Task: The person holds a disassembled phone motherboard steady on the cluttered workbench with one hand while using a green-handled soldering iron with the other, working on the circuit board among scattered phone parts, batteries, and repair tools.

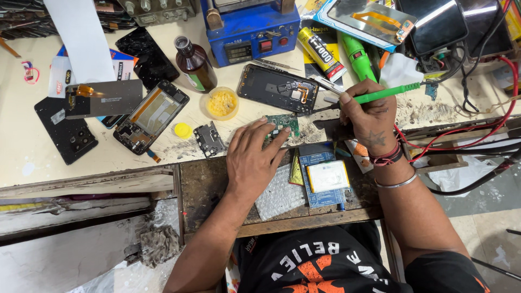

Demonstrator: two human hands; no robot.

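Observation:
My left hand [252,157] lies flat on the bench, its fingertips pressing a small green circuit board [286,123]. A green-handled soldering iron [386,93] is gripped pen-style in my right hand [369,116], and its dark tip points left toward the board. Just beyond the board lies an opened phone body [278,88] with its insides showing. Under my left palm is a clear plastic bag [279,194].
A yellow pot of flux [222,102], a brown glass bottle [195,64], a blue bench machine [252,31], a glue tube [321,53] and several phone frames [151,116] and screens [147,57] crowd the table. A flat white battery [327,176] lies by my wrist. Red and black cables [461,142] run right.

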